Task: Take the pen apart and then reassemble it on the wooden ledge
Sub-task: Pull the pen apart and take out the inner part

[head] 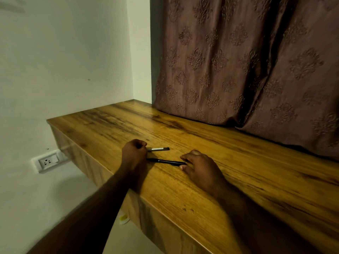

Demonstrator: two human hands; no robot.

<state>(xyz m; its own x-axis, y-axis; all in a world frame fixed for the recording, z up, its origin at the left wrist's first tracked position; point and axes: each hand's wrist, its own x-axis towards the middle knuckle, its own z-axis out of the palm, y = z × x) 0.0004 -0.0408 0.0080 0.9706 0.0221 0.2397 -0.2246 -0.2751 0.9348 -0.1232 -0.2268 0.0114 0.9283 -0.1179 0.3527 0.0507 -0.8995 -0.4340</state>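
Note:
Two pen parts lie on the wooden ledge (201, 180). The farther one, a short black piece with a white label (159, 149), has its left end at the fingers of my left hand (134, 154), which is curled into a fist over it. The nearer part is a slim black pen body (166, 161). My right hand (199, 168) pinches its right end between thumb and fingers. The pen body's left end reaches under my left hand. Both forearms come in from the bottom of the view.
A brown patterned curtain (247, 66) hangs down onto the back of the ledge. A white wall with a power socket (48, 161) is to the left. A small yellowish object (123, 218) lies on the floor under the ledge's front edge.

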